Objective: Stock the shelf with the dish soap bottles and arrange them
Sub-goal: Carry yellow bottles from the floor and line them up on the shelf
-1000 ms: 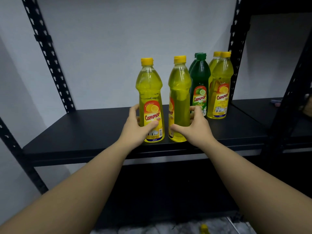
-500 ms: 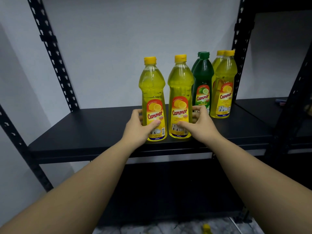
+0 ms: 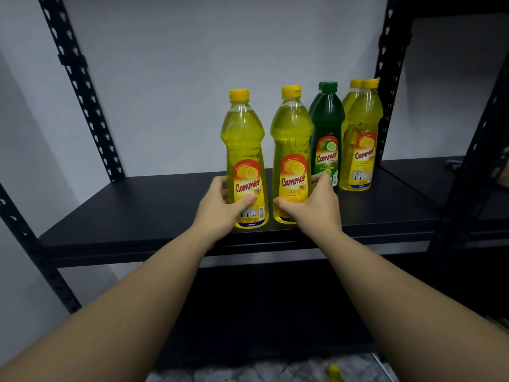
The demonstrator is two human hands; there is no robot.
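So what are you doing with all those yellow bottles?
A person is putting dish soap on a black shelf and lining it up. The left hand grips one yellow lemon bottle near its bottom, and the right hand grips the yellow bottle beside it. Both stand upright near the shelf's front edge. Behind them, to the right, stand green lime bottles and more yellow ones.
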